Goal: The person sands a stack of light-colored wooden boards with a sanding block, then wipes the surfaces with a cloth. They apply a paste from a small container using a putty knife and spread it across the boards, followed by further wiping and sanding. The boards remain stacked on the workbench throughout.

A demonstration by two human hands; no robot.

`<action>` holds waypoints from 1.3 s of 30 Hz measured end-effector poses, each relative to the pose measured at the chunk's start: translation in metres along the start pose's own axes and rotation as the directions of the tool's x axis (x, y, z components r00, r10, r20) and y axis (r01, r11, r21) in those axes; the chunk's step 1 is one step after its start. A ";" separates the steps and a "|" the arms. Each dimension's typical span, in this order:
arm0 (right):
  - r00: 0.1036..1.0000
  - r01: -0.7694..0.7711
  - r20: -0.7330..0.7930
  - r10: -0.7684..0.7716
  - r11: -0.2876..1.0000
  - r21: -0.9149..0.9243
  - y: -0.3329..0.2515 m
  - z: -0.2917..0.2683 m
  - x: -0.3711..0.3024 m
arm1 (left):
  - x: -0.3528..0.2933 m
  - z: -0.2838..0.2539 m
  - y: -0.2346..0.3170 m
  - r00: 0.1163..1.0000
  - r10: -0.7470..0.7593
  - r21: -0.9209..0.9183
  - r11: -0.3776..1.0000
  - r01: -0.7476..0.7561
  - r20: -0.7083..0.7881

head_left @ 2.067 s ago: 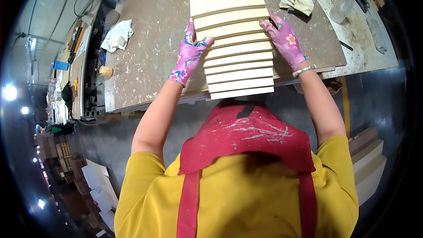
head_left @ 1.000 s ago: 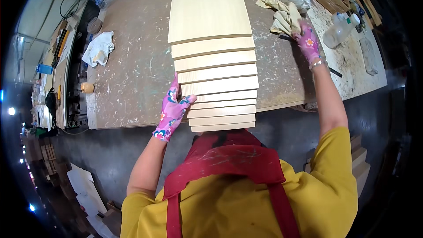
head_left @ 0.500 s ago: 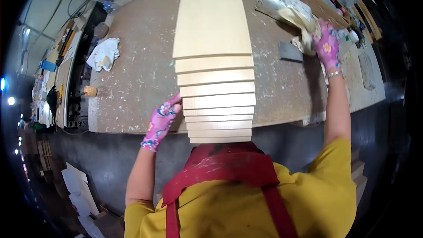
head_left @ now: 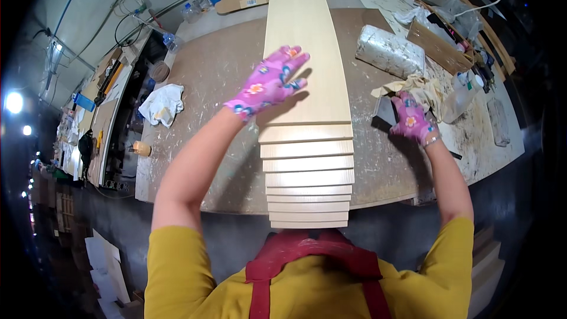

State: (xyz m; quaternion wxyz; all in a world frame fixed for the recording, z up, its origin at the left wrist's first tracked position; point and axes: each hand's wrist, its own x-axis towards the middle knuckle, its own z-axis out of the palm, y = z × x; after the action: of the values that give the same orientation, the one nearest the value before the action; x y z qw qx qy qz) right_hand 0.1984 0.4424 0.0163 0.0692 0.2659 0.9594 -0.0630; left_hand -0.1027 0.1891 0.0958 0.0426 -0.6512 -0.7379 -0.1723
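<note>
Pale wooden boards (head_left: pixel 307 162) lie in a stepped stack down the middle of the workbench, their near ends staggered toward me. Over the long top board (head_left: pixel 304 23) is my left hand (head_left: pixel 269 85) in a pink flowered glove, fingers stretched apart and holding nothing; its shadow falls on the wood. To the right of the stack, my right hand (head_left: pixel 411 121), gloved alike, has its fingers round the right end of a grey sanding block (head_left: pixel 385 111). The hand hides part of that block. A crumpled cream cloth (head_left: pixel 428 91) lies just beyond it.
A silver-wrapped block (head_left: pixel 390 51) and a cardboard box (head_left: pixel 440 47) stand at the back right, near a clear bottle (head_left: pixel 462 95). On the left lie a white rag (head_left: pixel 161 105) and a small orange-topped container (head_left: pixel 142 148). The workbench's front edge (head_left: pixel 236 211) curves before me.
My left hand has gone from the stack's left side up over the top board. My right hand has left the cream cloth and taken hold of the grey sanding block. The view has shifted.
</note>
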 end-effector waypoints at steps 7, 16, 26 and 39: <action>0.889 0.200 -0.458 0.017 0.885 0.421 -0.036 -0.014 -0.078 | 0.004 0.037 -0.014 0.996 -0.020 0.080 0.997 0.013 0.086; 0.702 -0.131 -0.506 0.501 0.790 0.599 -0.096 0.074 -0.210 | 0.008 0.036 -0.031 0.912 -0.151 0.033 0.988 0.150 0.381; 0.929 -0.305 -0.083 0.361 0.873 0.380 -0.348 0.148 -0.259 | 0.019 0.057 -0.040 0.990 0.140 0.001 0.990 -0.140 0.007; 0.901 -0.327 -0.175 0.397 0.886 0.328 -0.384 0.124 -0.269 | 0.012 0.058 -0.044 0.990 0.140 0.012 0.990 -0.140 -0.033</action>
State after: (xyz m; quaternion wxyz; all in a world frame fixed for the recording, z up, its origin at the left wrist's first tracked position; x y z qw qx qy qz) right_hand 0.2396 -0.0393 -0.0288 -0.0750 0.4542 0.8738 -0.1567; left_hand -0.1381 0.2147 0.0366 0.0701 -0.6982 -0.6903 -0.1762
